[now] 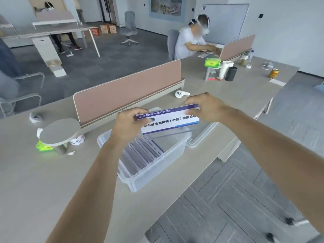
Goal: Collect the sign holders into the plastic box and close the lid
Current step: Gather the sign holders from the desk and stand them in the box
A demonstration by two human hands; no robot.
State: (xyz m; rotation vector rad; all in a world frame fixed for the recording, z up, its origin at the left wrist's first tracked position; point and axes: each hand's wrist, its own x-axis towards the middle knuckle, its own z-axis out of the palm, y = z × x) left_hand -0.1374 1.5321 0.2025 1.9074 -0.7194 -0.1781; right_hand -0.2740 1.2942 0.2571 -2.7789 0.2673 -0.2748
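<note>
A clear acrylic sign holder [169,121] with a blue-and-white printed card hangs in the air just above the clear plastic box [157,170]. My left hand [128,124] grips its left end and my right hand [204,107] grips its right end. Several sign holders [142,153] stand in a row inside the box, towards its left side. The box's clear lid [201,137] lies flat on the desk just right of the box, partly hidden behind the held sign holder.
A pink desk divider [126,95] stands behind the box. A white controller [181,94] lies beyond my right hand. A round grey stand [59,131] with a green tissue pack [43,147] sits at left. The desk edge runs close by the box's right. Another person sits at the far desk.
</note>
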